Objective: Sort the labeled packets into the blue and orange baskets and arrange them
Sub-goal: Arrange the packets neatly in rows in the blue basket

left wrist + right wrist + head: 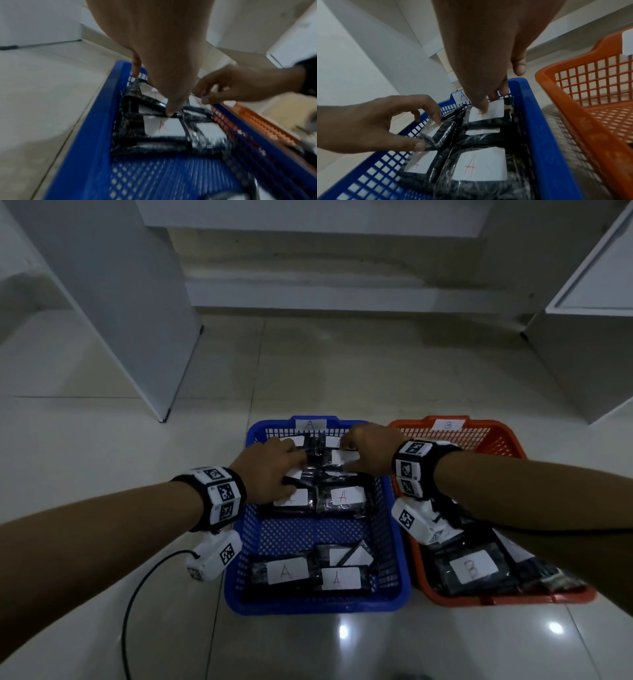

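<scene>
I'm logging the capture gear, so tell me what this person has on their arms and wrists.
Both forearms are bare, with no sleeves. Each wrist carries a black band faced with white blocks printed with black square-code markers. A white camera box, also marked, hangs below each wrist. A black cable loops from the left one.

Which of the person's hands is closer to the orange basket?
The right. The right hand works at the far right side of the blue basket, just beside the orange basket. The left hand is over the blue basket's left half, farther from it.
</scene>
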